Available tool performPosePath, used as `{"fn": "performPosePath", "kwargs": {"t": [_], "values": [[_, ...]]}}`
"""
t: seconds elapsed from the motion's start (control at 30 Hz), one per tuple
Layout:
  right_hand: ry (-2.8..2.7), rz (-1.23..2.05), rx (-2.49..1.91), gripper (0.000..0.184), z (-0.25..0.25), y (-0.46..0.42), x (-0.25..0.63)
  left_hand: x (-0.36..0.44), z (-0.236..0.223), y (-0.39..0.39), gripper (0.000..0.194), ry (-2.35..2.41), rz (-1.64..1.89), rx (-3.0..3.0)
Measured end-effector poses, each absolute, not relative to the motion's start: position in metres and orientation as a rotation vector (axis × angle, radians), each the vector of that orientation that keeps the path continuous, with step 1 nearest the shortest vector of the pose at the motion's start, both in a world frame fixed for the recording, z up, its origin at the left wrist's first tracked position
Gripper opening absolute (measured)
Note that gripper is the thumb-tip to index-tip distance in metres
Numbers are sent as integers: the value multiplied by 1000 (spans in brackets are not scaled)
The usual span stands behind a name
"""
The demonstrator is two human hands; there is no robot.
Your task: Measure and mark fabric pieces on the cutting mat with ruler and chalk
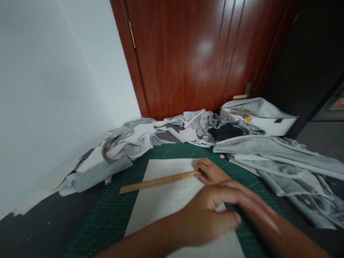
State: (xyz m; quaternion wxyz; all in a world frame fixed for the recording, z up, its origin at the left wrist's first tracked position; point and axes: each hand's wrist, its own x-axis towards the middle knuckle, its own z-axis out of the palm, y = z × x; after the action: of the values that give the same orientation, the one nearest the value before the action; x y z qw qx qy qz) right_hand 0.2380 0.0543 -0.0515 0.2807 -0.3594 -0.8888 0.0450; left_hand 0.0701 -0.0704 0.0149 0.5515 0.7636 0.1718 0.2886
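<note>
Pinching ruler (157, 182) w/ R fingers (204, 163) on paper (161, 204) atop green mat (107, 211) nr door (177, 57); blurred L hand (205, 215) half-open, prob. empty.

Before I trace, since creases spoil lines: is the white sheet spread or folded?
Spread: the white sheet lies flat on the green mat, no fold showing in its uncovered parts.

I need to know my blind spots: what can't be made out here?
Ruler, right end: head view, covered by the right hand.
Ruler markings: head view, too small.
Left hand, whether it grips anything: head view, blurred.
White sheet, near end: head view, cut off by the bottom edge.
</note>
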Motion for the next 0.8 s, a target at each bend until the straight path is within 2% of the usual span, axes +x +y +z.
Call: {"fn": "performPosePath", "kwargs": {"t": [0.1, 0.2, 0.3, 0.6, 0.8], "values": [[-2391, 126, -978, 15, -51, 56, 242, 66, -8, -10, 27, 786, 1021, 1766], [-2340, 74, -1040, 14, -52, 59, 250, 52, -41, 19, 33, 1003, 983, 1846], [-2306, 58, -1083, 14, -55, 65, 261, 42, -57, 22, 38, 1013, 973, 1920], [-2282, 12, -1201, 17, -59, 72, 275, 39, -52, 19, 36, 1059, 1019, 2170], [-2127, -140, -1346, 21, -60, 76, 281, 29, -52, 23, 41, 1434, 983, 2483]]}}
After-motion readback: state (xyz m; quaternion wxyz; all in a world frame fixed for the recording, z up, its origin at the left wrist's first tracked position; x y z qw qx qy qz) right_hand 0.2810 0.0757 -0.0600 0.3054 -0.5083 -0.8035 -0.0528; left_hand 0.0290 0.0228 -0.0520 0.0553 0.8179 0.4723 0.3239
